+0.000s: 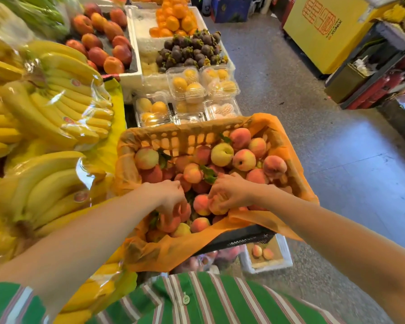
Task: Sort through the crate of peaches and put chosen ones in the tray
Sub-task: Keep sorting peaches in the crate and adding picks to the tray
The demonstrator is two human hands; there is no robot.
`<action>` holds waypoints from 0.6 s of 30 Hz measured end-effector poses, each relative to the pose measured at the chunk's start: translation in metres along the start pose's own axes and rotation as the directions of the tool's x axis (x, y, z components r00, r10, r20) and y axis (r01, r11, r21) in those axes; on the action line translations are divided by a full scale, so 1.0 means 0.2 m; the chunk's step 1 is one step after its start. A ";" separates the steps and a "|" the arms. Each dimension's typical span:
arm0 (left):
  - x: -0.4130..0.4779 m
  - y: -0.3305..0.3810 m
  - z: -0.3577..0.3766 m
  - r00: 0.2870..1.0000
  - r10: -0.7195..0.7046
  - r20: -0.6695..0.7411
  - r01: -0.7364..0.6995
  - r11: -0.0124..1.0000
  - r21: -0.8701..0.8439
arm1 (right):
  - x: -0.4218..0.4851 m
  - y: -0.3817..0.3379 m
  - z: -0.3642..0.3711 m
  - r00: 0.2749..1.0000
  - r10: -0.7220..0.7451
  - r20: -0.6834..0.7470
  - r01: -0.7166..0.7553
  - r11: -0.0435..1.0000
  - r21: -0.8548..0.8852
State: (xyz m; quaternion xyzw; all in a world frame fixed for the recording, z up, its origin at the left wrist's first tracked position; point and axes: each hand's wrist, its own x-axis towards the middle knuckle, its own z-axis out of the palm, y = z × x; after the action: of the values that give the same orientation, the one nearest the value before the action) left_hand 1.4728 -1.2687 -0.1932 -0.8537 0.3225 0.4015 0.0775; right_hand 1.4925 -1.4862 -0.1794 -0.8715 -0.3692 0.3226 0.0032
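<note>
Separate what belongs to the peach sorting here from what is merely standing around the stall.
Part of the job:
crate, lined with orange plastic
peaches in it
left hand and right hand, each gripping a peach
white tray below the crate, holding two peaches

Just standing about:
bagged bananas
mangosteens
oranges
clamshell boxes of yellow fruit
yellow carton

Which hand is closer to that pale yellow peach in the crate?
Right. The right hand is just on the person's side of the pale yellow peach; the left hand is farther off, nearer the person and to its left.
</note>
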 end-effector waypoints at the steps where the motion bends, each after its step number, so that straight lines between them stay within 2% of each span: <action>1: 0.01 0.01 0.01 1.000 0.008 0.005 -0.008 0.998 0.058 | 0.02 0.01 0.01 1.000 -0.005 0.024 0.005 1.000 -0.017; 7: 0.08 -0.04 0.04 0.987 0.098 0.126 -0.127 0.963 0.239 | 0.08 0.05 0.01 0.997 -0.017 0.079 0.024 0.996 -0.089; 12: 0.08 -0.04 0.04 0.979 0.196 0.059 -0.205 0.941 0.271 | 0.11 0.05 0.03 0.996 -0.031 0.078 0.050 0.967 -0.251; 15: 0.05 -0.07 0.00 0.979 0.206 -0.012 -0.201 0.966 0.162 | 0.11 0.06 0.04 0.997 -0.060 0.050 0.071 0.962 -0.264; 18: 0.01 -0.13 -0.04 0.988 0.127 -0.084 -0.140 0.974 -0.179 | 0.10 0.07 0.04 0.995 -0.092 0.037 0.098 0.962 -0.255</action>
State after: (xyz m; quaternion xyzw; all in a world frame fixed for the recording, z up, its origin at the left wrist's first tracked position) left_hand 1.4941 -1.2519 -0.1925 -0.8475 0.3432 0.4029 -0.0409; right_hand 1.5081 -1.4846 -0.2003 -0.8419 -0.4492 0.2824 -0.0984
